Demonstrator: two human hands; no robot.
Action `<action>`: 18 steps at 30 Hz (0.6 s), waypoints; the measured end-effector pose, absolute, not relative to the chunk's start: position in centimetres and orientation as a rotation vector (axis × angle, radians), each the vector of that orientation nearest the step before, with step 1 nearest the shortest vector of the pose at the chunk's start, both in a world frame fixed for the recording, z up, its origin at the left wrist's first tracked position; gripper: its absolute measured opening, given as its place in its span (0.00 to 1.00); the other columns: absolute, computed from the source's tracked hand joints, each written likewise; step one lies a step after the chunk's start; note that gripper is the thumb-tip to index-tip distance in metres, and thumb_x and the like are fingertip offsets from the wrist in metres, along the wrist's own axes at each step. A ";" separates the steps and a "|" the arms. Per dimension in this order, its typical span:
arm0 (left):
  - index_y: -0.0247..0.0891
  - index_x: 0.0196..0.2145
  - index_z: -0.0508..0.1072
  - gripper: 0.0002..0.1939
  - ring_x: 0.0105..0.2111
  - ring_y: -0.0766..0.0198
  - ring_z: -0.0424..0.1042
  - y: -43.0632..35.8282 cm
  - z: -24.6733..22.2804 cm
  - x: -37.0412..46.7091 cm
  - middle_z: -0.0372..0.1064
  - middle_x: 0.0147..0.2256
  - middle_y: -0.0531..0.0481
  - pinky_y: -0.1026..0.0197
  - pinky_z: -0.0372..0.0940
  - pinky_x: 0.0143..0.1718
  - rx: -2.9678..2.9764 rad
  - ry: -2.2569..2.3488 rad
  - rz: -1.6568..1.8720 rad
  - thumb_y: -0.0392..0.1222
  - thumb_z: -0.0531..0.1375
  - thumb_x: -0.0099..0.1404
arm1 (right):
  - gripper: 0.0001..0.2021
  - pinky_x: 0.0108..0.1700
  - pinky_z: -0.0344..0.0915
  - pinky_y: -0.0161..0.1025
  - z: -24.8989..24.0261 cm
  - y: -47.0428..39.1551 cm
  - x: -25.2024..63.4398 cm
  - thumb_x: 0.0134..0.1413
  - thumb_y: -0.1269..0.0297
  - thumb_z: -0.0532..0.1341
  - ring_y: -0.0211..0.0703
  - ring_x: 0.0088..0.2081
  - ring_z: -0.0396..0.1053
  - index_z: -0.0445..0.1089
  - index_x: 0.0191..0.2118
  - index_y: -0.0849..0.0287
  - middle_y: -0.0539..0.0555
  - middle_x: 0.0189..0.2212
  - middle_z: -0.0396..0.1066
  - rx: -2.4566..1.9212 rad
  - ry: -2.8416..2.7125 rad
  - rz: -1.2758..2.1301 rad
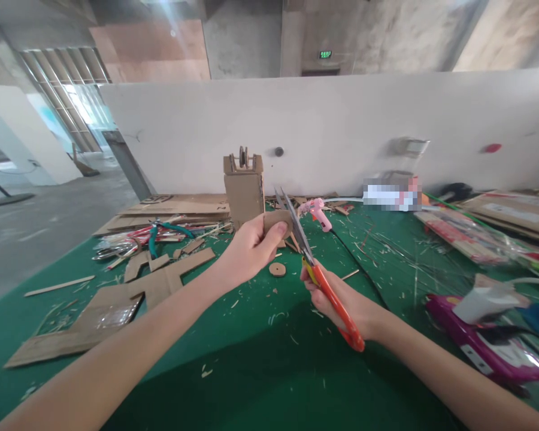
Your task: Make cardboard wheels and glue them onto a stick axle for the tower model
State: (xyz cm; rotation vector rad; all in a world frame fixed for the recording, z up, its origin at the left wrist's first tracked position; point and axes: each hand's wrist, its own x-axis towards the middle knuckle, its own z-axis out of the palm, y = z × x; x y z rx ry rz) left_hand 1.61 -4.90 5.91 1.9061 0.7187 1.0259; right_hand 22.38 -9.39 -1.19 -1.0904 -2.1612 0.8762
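My left hand (256, 242) pinches a small cardboard piece (276, 221) with a rounded edge between thumb and fingers. In my right hand (335, 293) is a pair of scissors (305, 239) with orange handles, gripped so the blades point up and away. The blades are slightly parted and lie right at the right edge of the cardboard piece; whether they are cutting into it I cannot tell. On the green table below the hands lies a small cardboard disc (277, 269) with a centre hole. Behind my left hand stands a cardboard tower (244, 194) with small wheels on top.
A pink glue gun (318, 214) with a black cord lies beyond the scissors. Teal-handled pliers (164, 230) and cardboard scraps (117, 305) cover the left side. At right is a purple power strip (476, 341) with plugs. A white partition (341, 131) borders the table's back.
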 end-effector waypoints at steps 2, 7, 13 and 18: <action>0.39 0.29 0.58 0.14 0.15 0.74 0.46 -4.7 5.8 1.5 0.46 0.18 0.61 0.68 0.45 0.14 1.919 0.689 1.023 0.48 0.50 0.71 | 0.21 0.32 0.62 0.40 -1.0 -9.5 22.2 0.63 0.42 0.46 0.39 0.29 0.55 0.55 0.40 0.56 0.50 0.31 0.57 -1.157 -2.177 0.843; 0.39 0.27 0.55 0.16 0.15 0.74 0.47 -5.3 6.2 1.5 0.46 0.17 0.61 0.68 0.45 0.15 1.930 0.724 1.009 0.47 0.49 0.71 | 0.21 0.34 0.63 0.41 -0.4 -9.7 22.3 0.63 0.42 0.45 0.40 0.31 0.57 0.56 0.41 0.57 0.52 0.32 0.58 -1.165 -2.231 0.827; 0.40 0.27 0.54 0.17 0.13 0.74 0.46 -5.5 6.5 1.8 0.43 0.15 0.62 0.67 0.45 0.15 1.908 0.735 1.004 0.48 0.46 0.72 | 0.25 0.33 0.64 0.42 -0.5 -9.3 22.8 0.57 0.36 0.48 0.40 0.31 0.57 0.55 0.41 0.57 0.52 0.34 0.58 -1.067 -2.229 0.916; 0.40 0.28 0.57 0.16 0.13 0.74 0.44 -4.7 5.8 1.5 0.44 0.15 0.63 0.68 0.43 0.13 1.905 0.717 1.016 0.50 0.49 0.71 | 0.24 0.37 0.63 0.42 -1.2 -9.1 22.9 0.59 0.37 0.47 0.41 0.33 0.58 0.57 0.42 0.56 0.53 0.36 0.59 -1.052 -2.181 0.893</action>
